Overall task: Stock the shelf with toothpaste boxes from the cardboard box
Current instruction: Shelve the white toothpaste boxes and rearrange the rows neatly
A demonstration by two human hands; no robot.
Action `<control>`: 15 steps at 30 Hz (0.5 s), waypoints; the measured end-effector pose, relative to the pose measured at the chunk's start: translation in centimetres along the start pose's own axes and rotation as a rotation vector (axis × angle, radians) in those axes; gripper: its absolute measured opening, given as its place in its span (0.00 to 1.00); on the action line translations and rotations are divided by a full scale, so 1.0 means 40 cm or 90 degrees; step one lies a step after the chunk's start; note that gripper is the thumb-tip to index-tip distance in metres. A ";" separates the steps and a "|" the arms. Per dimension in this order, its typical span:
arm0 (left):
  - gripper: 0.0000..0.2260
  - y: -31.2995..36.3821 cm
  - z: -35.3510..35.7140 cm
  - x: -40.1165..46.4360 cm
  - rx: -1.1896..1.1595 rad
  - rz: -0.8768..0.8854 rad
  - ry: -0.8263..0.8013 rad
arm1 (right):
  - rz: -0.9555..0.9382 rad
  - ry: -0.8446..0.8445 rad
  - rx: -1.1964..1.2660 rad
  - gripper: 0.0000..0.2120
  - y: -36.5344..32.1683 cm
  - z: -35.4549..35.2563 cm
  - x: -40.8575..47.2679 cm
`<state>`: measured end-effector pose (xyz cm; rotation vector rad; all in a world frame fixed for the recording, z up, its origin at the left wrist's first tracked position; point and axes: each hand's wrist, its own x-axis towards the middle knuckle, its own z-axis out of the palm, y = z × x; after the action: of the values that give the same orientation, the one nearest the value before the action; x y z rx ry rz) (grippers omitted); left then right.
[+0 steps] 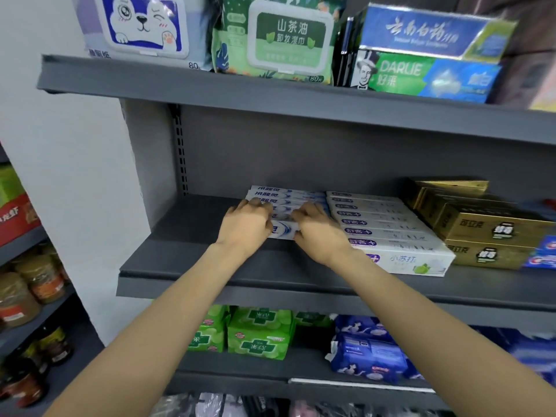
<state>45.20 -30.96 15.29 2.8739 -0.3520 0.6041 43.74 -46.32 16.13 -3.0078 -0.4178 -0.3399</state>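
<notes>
A: Where are the hands?

B: Both are on the middle shelf (192,266), on a row of white-and-blue toothpaste boxes (288,197) that lie side by side on the grey board. The left hand (245,225) covers the left part of the front box, fingers bent down over its top. The right hand (320,228) is on the right part of the same box, fingers also curled over it. So both hands hold this front box (284,230); only a small part of it shows between them.

A: And the cardboard box?

B: I do not see it in this view.

A: What is beside the row?

B: Just to the right, touching it, is a row of white boxes with purple marks (388,230). Further right stand gold boxes (487,233) in two layers. On the upper shelf there are wet-wipe packs (276,40) and two stacked toothpaste cartons (427,55). Under the middle shelf I see green packs (258,335) and a blue pack (370,353).
</notes>
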 end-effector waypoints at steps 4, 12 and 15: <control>0.10 0.054 -0.051 -0.113 -0.031 -0.015 0.000 | -0.015 0.032 0.066 0.15 -0.026 -0.023 -0.114; 0.07 0.115 -0.141 -0.496 -0.147 -0.148 -0.009 | -0.039 -0.061 0.319 0.09 -0.145 -0.046 -0.417; 0.09 0.100 -0.151 -0.628 -0.140 -0.170 -0.055 | -0.065 -0.116 0.340 0.09 -0.215 -0.027 -0.524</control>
<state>19.53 -28.59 10.82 2.6766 -0.0384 0.3699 21.47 -43.64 12.80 -2.5047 -0.5721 0.0407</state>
